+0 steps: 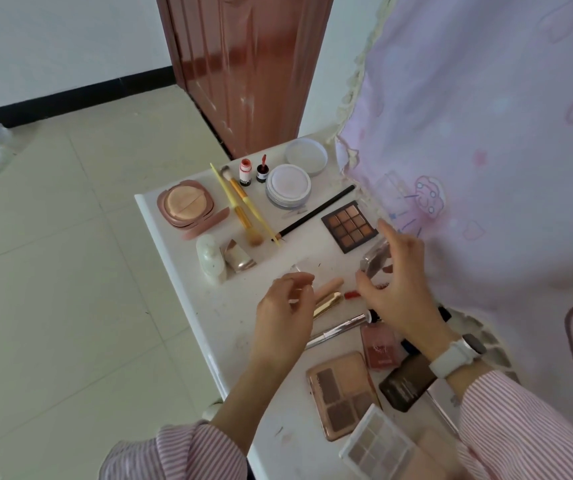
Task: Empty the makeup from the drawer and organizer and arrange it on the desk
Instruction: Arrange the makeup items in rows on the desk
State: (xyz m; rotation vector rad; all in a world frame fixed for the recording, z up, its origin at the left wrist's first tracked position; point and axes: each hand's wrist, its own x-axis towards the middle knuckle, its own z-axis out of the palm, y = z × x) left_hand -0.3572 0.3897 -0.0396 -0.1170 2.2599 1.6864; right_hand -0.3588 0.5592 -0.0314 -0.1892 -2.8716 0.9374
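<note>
On the white bench lie three eyeshadow palettes: a dark nine-pan one near the curtain, a rose-gold one and a clear-cased one at the near end. Two round powder jars sit at the far end beside two small red bottles, two yellow-handled brushes, one black pencil brush and one pink cushion compact. The right hand pinches a small clear case above the bench; the left hand hovers with fingers loosely curled, holding nothing, over a gold tube.
</note>
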